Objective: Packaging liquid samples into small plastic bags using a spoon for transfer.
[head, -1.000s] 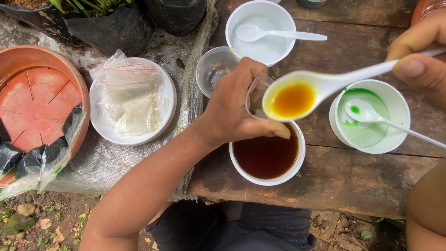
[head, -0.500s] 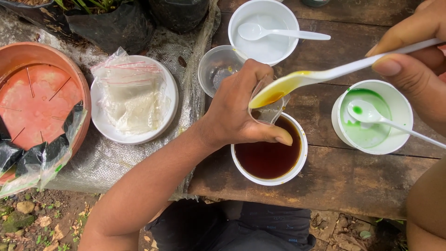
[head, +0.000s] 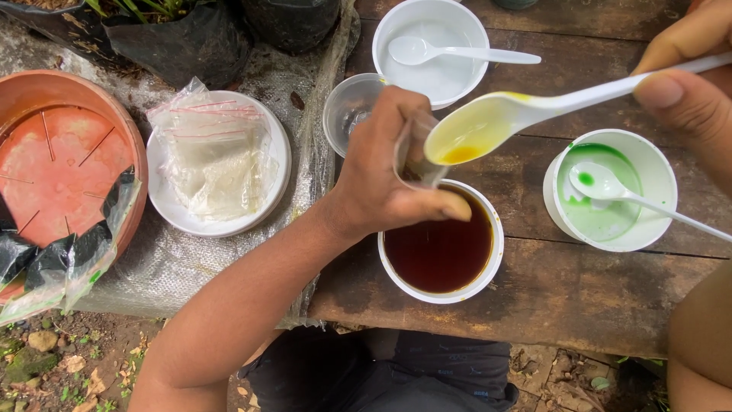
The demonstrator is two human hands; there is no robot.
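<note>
- The left hand (head: 381, 179) is closed around a small clear bag (head: 415, 156), fingers curled about its neck and thumb stretched forward, so the mouth stays up and open to the spoon.
- The bag sits inside that grip, right over the far rim of the brown bowl (head: 442, 244); any spill would likely fall back into the bowl.
- The right hand (head: 686, 91) pinches the handle of a white spoon (head: 488, 122) between thumb and forefinger, narrow and firm.
- The spoon is tilted, its bowl touching the bag's mouth just beside the left fingers; a little amber liquid sits in its low end, with a thin yellow film higher up.
- The brown bowl, under the left thumb, is white and nearly full of dark reddish-brown liquid.
- Below the right hand stands a green bowl (head: 610, 191): white, smeared with pale green paste, a second spoon (head: 610, 187) resting in it with its handle over the rim.
- Beyond the left hand a white bowl (head: 431, 49) holds a clear or whitish layer and a third spoon (head: 435, 52).
- Just past the left knuckles is a clear cup (head: 347, 111); I cannot tell whether it holds anything.
- Left of the left forearm a plate (head: 217, 164) carries a heap of empty clear bags, kept within reach.
- Farther left sits a terracotta pot (head: 57, 160), part covered by black plastic.
</note>
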